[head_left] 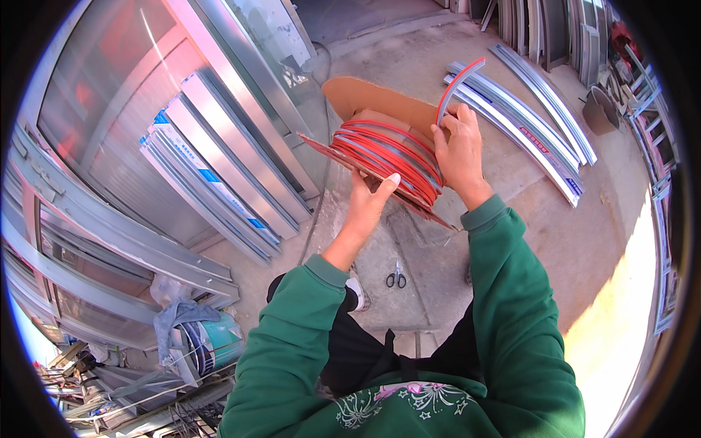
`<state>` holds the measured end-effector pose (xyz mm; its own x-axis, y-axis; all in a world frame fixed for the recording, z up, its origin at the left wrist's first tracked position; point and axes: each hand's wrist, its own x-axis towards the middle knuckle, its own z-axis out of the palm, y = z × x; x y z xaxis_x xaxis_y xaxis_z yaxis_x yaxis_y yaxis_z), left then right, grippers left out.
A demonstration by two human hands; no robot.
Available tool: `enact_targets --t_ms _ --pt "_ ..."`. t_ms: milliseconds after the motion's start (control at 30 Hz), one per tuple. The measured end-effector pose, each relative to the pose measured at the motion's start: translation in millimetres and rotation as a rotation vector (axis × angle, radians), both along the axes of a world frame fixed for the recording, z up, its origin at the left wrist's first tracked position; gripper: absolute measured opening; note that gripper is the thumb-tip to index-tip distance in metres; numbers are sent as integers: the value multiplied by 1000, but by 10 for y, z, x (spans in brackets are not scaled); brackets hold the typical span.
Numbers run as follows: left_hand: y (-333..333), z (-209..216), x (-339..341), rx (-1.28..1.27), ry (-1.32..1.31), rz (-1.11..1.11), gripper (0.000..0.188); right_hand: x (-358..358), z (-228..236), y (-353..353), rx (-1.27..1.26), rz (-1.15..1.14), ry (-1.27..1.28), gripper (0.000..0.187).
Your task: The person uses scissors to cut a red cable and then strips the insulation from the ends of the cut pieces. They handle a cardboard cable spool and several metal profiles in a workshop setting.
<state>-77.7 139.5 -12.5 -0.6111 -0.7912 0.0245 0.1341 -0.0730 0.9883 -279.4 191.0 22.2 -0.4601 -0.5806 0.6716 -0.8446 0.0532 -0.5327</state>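
Observation:
A cardboard reel (391,98) hangs tilted in front of me, wound with many turns of red and grey sealing strip (394,150). My left hand (367,201) grips the near cardboard disc at its lower edge, with the thumb lying over the rim. In my right hand (460,146) the strip is pinched between thumb and fingers, close to the far disc. Its loose end (456,82) curves up and to the right above that hand. Below the reel, scissors (396,277) with dark handles lie on the concrete floor between my feet, apart from both hands.
Wrapped metal profiles (219,171) lean by a large framed panel at the left. More long white profiles (511,120) lie on the floor at the right, near a brown bucket (600,111). A teal-and-white bucket (219,339) with cloth stands lower left; a dark cable (315,219) crosses the floor.

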Motion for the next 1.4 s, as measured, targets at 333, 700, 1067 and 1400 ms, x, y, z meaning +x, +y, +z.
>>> enact_targets --t_ms 333,700,1067,1400 --pt "-635 177 734 37 -334 31 53 -12 -291 41 190 218 -17 10" --pt "-672 167 659 -572 -451 224 27 316 -154 185 293 561 48 10" --pt "-580 245 722 -530 -516 73 8 331 -14 257 282 584 80 7" --pt "-615 118 567 -389 -564 182 8 604 13 305 277 515 246 4"
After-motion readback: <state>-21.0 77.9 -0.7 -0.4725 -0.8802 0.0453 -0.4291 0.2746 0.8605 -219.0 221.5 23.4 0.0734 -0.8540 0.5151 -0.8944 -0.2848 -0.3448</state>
